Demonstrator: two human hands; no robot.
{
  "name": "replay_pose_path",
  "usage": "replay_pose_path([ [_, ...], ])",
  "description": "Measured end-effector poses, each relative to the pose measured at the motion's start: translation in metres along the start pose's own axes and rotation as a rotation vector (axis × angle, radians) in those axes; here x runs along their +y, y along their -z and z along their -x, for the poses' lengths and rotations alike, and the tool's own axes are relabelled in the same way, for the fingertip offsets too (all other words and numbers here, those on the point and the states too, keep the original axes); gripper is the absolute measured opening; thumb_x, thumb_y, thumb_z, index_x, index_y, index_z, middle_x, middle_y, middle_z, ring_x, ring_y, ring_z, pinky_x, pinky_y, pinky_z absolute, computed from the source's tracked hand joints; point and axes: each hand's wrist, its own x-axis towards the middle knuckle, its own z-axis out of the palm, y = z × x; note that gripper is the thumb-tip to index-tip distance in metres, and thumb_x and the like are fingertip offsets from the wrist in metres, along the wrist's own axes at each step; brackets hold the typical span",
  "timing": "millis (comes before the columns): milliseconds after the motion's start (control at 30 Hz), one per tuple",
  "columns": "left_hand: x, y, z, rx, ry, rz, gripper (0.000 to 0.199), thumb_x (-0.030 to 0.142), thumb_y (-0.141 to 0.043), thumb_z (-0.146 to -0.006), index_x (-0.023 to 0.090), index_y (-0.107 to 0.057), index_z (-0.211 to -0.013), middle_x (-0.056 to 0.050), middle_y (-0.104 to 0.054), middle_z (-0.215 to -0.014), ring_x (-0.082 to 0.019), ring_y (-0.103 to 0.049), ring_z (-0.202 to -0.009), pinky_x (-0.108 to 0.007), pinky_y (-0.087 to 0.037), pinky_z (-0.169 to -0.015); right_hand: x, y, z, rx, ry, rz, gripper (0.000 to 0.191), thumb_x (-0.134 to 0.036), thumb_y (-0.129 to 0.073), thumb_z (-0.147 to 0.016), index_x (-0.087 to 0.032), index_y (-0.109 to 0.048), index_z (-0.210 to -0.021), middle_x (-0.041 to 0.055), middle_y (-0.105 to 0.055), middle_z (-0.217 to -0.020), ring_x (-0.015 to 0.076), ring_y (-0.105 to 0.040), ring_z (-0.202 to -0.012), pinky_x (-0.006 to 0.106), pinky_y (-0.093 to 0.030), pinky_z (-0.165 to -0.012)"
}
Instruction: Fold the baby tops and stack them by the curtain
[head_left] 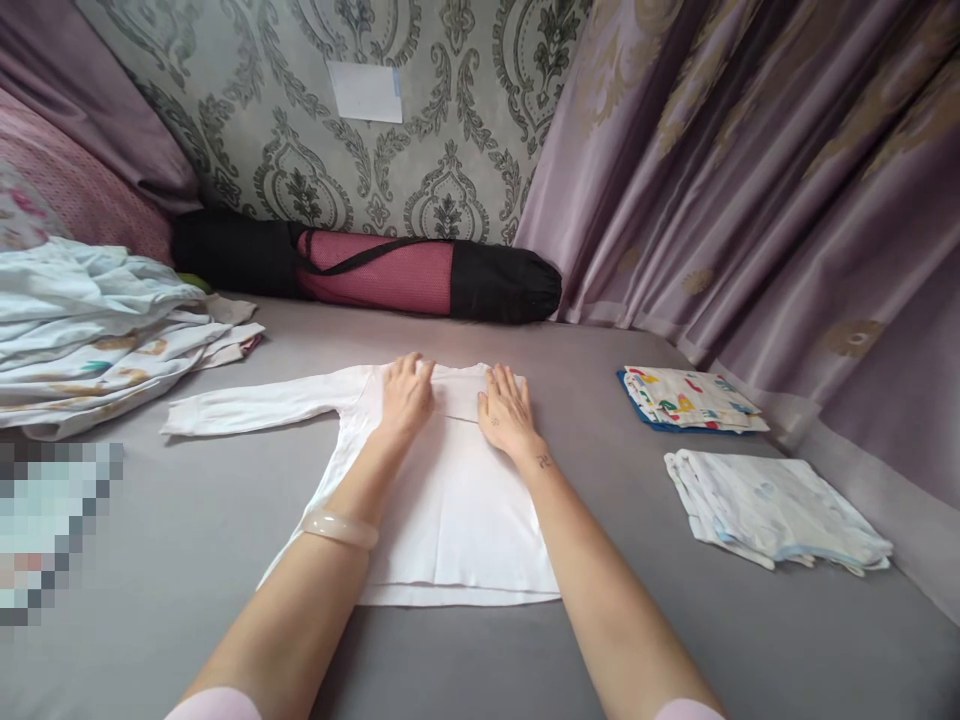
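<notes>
A small white long-sleeved shirt point(465, 500) lies flat on the grey surface in the middle of the view. One sleeve stretches out to the left; on the right, no sleeve sticks out, and a folded strip of fabric lies across the upper part between my hands. My left hand point(409, 393) rests on the shirt's upper left, near the shoulder, with its fingers slightly bent and apart. At the upper right edge, my right hand point(508, 408) lies on the fabric with its fingers extended. Neither hand grips the cloth.
A heap of light clothes point(97, 320) lies at the left, above a pixelated object point(52, 520). Two folded piles, one colourful point(690, 397) and one pale point(780, 508), sit at the right. A black and pink rolled bag point(375, 272) lies along the patterned wall beside purple curtains point(675, 150).
</notes>
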Motion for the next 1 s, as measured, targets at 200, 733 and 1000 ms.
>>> replay_pose_path([
  [200,0.017,-0.028,0.0,-0.214,-0.195,0.141,0.063,0.006,-0.036,-0.085,0.007,-0.034,-0.147,-0.018,-0.055,-0.142,-0.023,-0.049,-0.134,-0.041,-0.032,-0.115,-0.016,-0.007,0.001,-0.148,0.242,-0.082,0.062,-0.027,-0.021,-0.098,-0.005,-0.023,-0.156,0.0092,-0.018,-0.164,0.0194,-0.009,-0.152,0.039,-0.005,-0.123],
  [733,0.015,-0.01,0.008,-0.386,0.073,-0.098,0.064,0.038,-0.017,-0.101,0.002,-0.029,-0.152,-0.016,-0.026,-0.16,-0.028,-0.021,-0.15,-0.048,-0.016,-0.122,-0.003,-0.013,-0.002,-0.111,-0.045,0.021,0.064,-0.033,-0.02,-0.1,0.0,-0.021,-0.155,0.0136,-0.015,-0.164,0.0242,-0.011,-0.152,0.041,-0.005,-0.122],
  [1000,0.006,-0.009,0.01,-0.338,0.23,-0.105,0.062,0.027,-0.021,-0.096,0.0,-0.032,-0.151,-0.018,-0.027,-0.16,-0.031,-0.021,-0.15,-0.047,-0.02,-0.121,0.009,-0.011,-0.003,-0.094,-0.2,0.034,0.064,-0.032,-0.02,-0.1,-0.002,-0.021,-0.156,0.0111,-0.01,-0.165,0.025,-0.007,-0.152,0.042,-0.011,-0.122],
])
